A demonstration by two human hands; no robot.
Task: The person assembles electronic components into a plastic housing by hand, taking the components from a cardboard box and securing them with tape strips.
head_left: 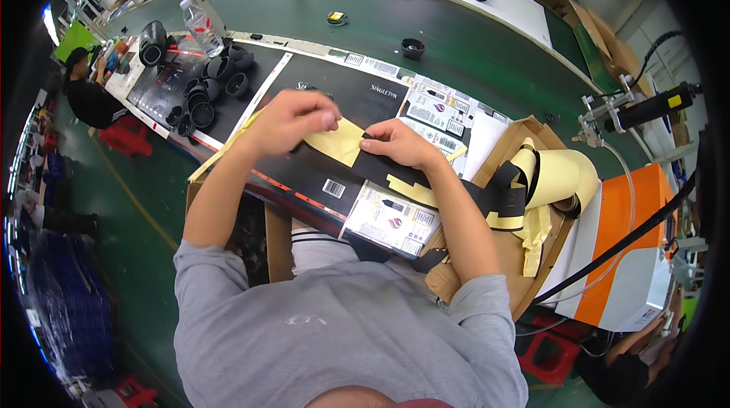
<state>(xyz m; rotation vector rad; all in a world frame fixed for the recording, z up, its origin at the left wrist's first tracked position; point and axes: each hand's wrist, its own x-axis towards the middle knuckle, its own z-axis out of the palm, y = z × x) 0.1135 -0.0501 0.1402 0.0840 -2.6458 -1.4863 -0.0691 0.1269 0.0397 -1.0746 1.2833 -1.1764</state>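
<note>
A yellow backing sheet with black material along its edge lies between my hands over the black printed panels on the table. My left hand is above the sheet's left part, fingers curled in toward the thumb; what they hold, if anything, is hidden. At the sheet's right edge, my right hand is closed, thumb and fingertips pinching it. Below my right hand lies a small yellow strip. Another long yellow strip runs beside my left forearm, at the panel's edge.
Right of me, a cardboard box holds a large yellow roll with black strips. Black cup-shaped housings and a plastic bottle stand at the left. An orange and white machine is farther right. A green conveyor runs behind.
</note>
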